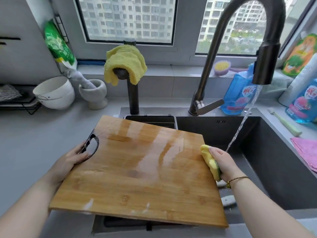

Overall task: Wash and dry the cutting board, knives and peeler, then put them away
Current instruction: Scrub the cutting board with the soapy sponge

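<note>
A large wooden cutting board (137,169) lies tilted over the left part of the dark sink (274,169), its surface wet and streaked with foam. My left hand (68,162) grips the board at its handle hole on the left edge. My right hand (223,164) presses a yellow sponge (210,160) with a green back against the board's right edge. Grey handles (228,200), perhaps of knives, stick out from under the board in the sink. I cannot make out a peeler.
Water runs from the tall dark faucet (262,66) into the sink. A yellow cloth (123,62) hangs on a post behind the board. White bowls (54,93) and a stone mortar (93,93) stand back left. Blue detergent bags (238,93) and a pink cloth (307,152) are on the right.
</note>
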